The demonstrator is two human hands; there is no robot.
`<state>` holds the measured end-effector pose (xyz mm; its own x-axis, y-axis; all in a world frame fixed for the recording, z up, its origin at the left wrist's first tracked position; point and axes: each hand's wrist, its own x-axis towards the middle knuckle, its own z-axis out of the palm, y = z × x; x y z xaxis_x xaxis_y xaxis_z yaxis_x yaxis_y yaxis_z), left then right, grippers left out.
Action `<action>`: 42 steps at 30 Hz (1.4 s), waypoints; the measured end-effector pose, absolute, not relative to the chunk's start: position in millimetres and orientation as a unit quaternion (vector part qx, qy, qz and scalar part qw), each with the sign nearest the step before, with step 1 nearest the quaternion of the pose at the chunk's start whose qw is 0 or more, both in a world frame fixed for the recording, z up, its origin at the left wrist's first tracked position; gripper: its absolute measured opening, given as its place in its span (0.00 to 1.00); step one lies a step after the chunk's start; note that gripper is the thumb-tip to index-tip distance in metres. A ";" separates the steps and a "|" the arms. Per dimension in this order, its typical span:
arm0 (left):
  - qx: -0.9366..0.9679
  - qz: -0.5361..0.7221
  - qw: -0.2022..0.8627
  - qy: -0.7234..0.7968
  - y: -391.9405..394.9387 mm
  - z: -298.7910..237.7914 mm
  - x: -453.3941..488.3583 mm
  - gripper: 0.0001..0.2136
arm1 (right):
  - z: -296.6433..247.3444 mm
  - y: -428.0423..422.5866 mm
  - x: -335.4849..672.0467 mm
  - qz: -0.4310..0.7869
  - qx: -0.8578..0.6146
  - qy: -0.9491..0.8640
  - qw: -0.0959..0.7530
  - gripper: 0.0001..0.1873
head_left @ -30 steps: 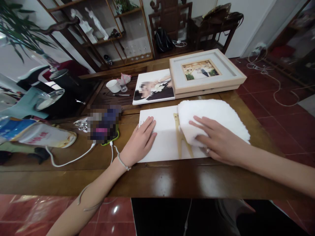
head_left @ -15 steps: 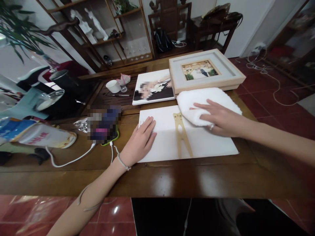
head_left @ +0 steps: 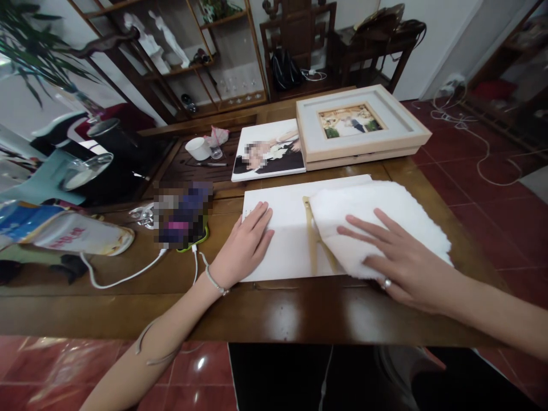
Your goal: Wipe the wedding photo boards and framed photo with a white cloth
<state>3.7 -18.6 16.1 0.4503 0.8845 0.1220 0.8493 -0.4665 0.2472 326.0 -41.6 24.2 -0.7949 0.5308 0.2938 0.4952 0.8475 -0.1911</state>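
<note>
One flat left hand (head_left: 244, 245) rests on the white panel (head_left: 286, 240); the right hand (head_left: 402, 260) spreads over the fluffy cloth (head_left: 411, 211). Even, light pressure seems best.

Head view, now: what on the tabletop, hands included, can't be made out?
All in the head view:
Flat white rectangular board: right part under the fluffy white cloth.
Yellow two-legged figure on it: upper right side under the cloth.
Right hand: its back hides whether it pinches or only presses.
Green-edged device: top mostly pixelated.
Blue-and-white printed package: left end cut off by the picture's edge.
</note>
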 end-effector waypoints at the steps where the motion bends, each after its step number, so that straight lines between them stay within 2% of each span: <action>1: 0.848 0.117 0.075 0.511 -18.6 16.1 3.8 0.21 | 24.8 -49.1 325.5 0.056 -0.271 -0.947 0.166 0.14; 5: 0.847 0.113 0.078 0.514 -19.1 16.3 4.2 0.21 | 26.3 -52.2 327.2 0.059 -0.255 -0.954 0.148 0.15; 10: 0.846 0.111 0.079 0.516 -19.2 15.6 3.8 0.21 | 23.6 -5.4 333.5 0.027 -0.244 -0.959 0.143 0.15; 17: 0.847 0.112 0.079 0.514 -19.3 17.0 4.0 0.21 | 27.6 50.8 347.9 0.014 -0.317 -0.935 0.158 0.13; 25: 0.846 0.115 0.083 0.514 -19.3 18.3 4.7 0.21 | 16.2 0.0 348.5 0.020 -0.329 -0.922 0.203 0.11; 33: 0.846 0.109 0.079 0.516 -19.2 16.0 3.8 0.21 | 21.0 -71.2 336.0 0.046 -0.283 -0.936 0.202 0.12; 37: 0.849 0.113 0.075 0.511 -18.8 15.9 4.2 0.21 | 21.5 -69.2 331.2 0.052 -0.272 -0.942 0.192 0.11; 42: 0.848 0.113 0.077 0.513 -19.1 16.2 4.2 0.21 | 17.1 -30.0 330.4 0.026 -0.265 -0.947 0.182 0.16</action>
<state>4.2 -19.1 16.2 0.4484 0.8867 0.1128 0.8521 -0.4622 0.2456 330.4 -30.0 17.1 -0.7932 0.5118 0.3301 0.4932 0.8578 -0.1449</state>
